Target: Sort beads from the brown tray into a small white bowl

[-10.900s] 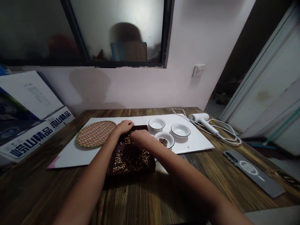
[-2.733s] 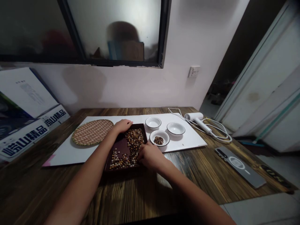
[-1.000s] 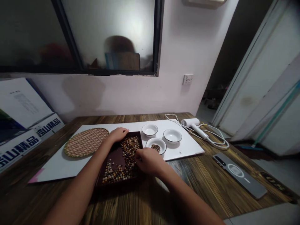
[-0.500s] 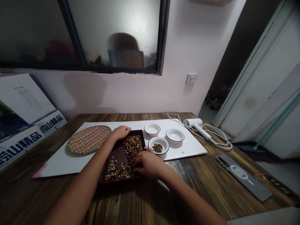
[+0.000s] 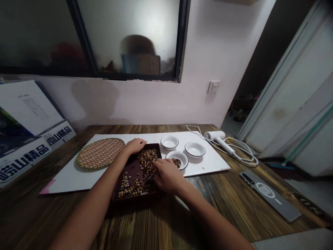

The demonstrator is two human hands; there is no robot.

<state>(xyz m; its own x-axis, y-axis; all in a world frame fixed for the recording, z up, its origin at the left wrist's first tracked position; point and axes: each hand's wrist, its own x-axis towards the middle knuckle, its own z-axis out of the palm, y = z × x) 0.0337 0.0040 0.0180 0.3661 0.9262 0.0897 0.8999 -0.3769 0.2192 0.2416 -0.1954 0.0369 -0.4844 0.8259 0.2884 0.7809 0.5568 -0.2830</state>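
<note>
A dark red rectangular tray lies in front of me, partly on a white board. Small round beads in brown, yellow, black and pale tones are scattered in it. My left hand rests over the tray's far left corner, fingers closed on its rim. At the right side of the tray is my right hand, its fingers curled down towards the beads; whatever is in them is hidden. Just beyond this hand stands a white dark-rimmed bowl with a small heap of beads in it.
Two more white bowls, one farther back and one to the right, stand on the white board. A woven oval mat lies left. Beyond are a corded white hair dryer, a grey phone and printed boxes.
My right hand has moved slightly up and away from the beads, towards the tray's right rim, and its fingers have curled in more. My left hand stays on the tray's corner.
</note>
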